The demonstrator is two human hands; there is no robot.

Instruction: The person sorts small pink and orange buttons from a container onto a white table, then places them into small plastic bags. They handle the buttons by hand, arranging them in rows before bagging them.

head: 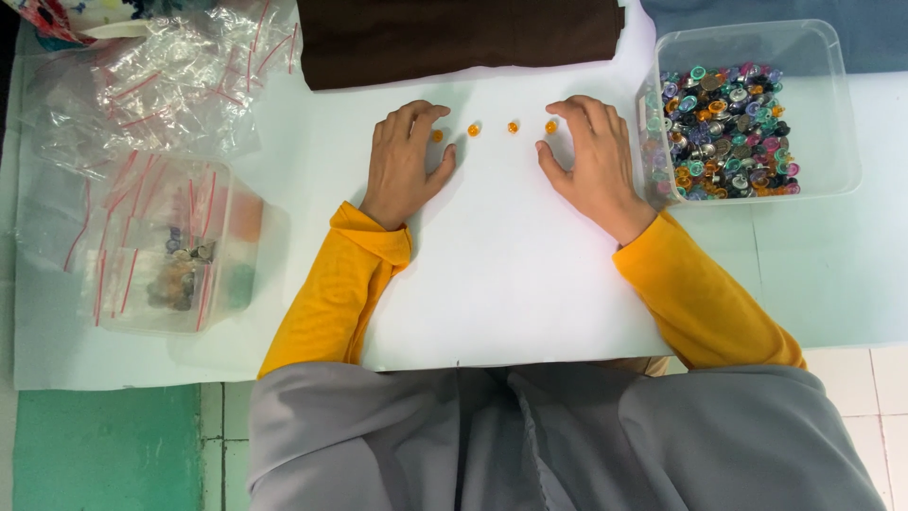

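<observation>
Clear zip bags (156, 76) with red strips lie far left, more inside a clear tub (170, 246).

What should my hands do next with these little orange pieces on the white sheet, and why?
Probably draw another orange piece from the clear tub with the right hand. Four orange pieces lie in a row between it and the left hand, and the tub beside it holds mixed colours.

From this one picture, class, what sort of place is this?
Probably a home craft or sorting spot on a tiled floor: a clear tub of mixed coloured beads, zip bags, orange beads in a row.
</observation>
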